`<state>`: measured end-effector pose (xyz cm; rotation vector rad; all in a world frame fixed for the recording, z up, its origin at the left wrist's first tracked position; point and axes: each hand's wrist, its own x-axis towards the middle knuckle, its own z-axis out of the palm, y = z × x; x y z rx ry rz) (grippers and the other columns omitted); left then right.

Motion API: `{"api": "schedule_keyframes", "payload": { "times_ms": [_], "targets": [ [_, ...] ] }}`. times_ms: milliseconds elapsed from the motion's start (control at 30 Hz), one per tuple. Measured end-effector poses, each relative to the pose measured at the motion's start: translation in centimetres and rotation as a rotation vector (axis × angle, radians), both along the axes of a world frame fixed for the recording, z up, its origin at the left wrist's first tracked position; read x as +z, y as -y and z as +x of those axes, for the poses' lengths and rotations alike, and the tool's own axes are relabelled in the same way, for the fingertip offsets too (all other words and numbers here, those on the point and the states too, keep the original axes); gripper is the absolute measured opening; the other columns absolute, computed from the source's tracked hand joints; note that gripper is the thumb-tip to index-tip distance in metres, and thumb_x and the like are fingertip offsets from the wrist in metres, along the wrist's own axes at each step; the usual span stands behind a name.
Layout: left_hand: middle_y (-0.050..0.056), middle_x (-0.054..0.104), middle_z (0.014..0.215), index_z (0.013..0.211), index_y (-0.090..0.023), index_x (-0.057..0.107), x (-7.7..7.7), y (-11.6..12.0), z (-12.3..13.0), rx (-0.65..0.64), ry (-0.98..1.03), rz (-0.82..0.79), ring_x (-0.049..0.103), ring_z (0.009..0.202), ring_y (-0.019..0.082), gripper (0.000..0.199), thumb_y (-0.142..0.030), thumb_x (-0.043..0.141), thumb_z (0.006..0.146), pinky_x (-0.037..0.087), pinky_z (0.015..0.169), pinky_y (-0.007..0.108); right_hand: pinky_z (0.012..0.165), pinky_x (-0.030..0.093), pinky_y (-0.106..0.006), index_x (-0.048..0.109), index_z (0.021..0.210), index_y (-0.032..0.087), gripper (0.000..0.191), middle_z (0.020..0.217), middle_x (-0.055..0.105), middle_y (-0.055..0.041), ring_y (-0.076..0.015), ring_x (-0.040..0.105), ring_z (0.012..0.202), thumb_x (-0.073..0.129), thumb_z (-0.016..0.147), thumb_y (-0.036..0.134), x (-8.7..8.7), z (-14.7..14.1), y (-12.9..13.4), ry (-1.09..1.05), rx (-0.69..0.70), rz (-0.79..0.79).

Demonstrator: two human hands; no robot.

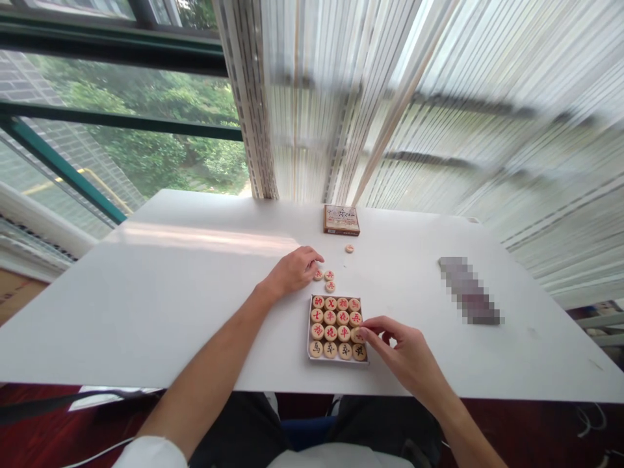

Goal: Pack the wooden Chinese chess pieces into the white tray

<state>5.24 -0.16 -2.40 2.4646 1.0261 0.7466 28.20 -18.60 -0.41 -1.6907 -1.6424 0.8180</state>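
A shallow tray (309, 331) near the table's front edge holds rows of round wooden Chinese chess pieces, most with red characters and the front row with black ones. My right hand (402, 348) comes in from the right, its thumb and index finger closed on a Chinese chess piece (357, 336) at the tray's right side. My left hand (295, 268) rests on the table behind the tray, fingers slightly apart. Its fingertips are beside a loose red piece (318, 275), with two more loose pieces (330, 281) just to the right.
Farther back on the white table (195, 279) lie a single piece (350, 248) and a printed flat box (341, 220). A blurred-out rectangular object (469, 291) lies to the right. Beyond the table are a window (146, 123) and string curtains (312, 97).
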Motion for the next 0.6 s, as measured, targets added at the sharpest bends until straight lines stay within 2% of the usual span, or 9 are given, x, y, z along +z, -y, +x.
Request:
{"api": "schedule_keyframes", "payload": {
  "times_ms": [333,600],
  "targets": [
    [0.007,0.068,0.107,0.106,-0.017,0.071,-0.1,-0.1,-0.1,0.001,0.012,0.011,0.064,0.101,0.021,0.029,-0.012,0.046,0.091,0.051,0.094,0.034,0.059,0.049,-0.029,0.07,0.096,0.025,0.022,0.09,0.073,-0.0045,-0.0178,0.06,0.068,0.059,0.095,0.044,-1.2,-0.6,0.6,0.035,0.003,0.085],
    [0.006,0.069,0.102,0.105,-0.019,0.07,-0.2,-0.2,0.3,0.028,0.062,0.075,0.063,0.094,0.02,0.022,-0.019,0.051,0.093,0.052,0.084,0.033,0.067,0.06,-0.031,0.067,0.105,0.024,0.022,0.1,0.071,-0.0086,-0.0217,0.072,0.083,0.056,0.097,0.042,-1.3,0.0,0.3,-0.245,0.008,0.069]
  ]
}}
